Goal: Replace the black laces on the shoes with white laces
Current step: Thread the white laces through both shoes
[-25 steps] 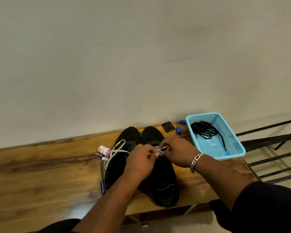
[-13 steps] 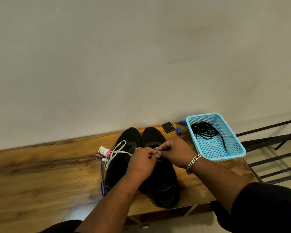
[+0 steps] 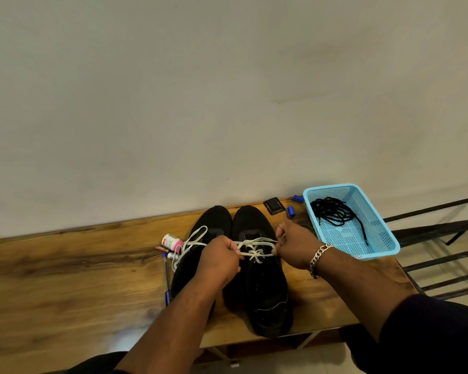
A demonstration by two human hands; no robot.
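Wooden tabletop carries everything I see. Pair of black fabric shoes sits side by side, toes to the wall. Light-blue perforated plastic basket to their right holds the loose black laces. My left hand and right hand each pinch one end of the white lace, fingers curled, stretched taut across the right shoe. Another white lace lies looped on the left shoe.

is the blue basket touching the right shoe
Apart. The head view shows bare wooden table between the blue basket and the right shoe.
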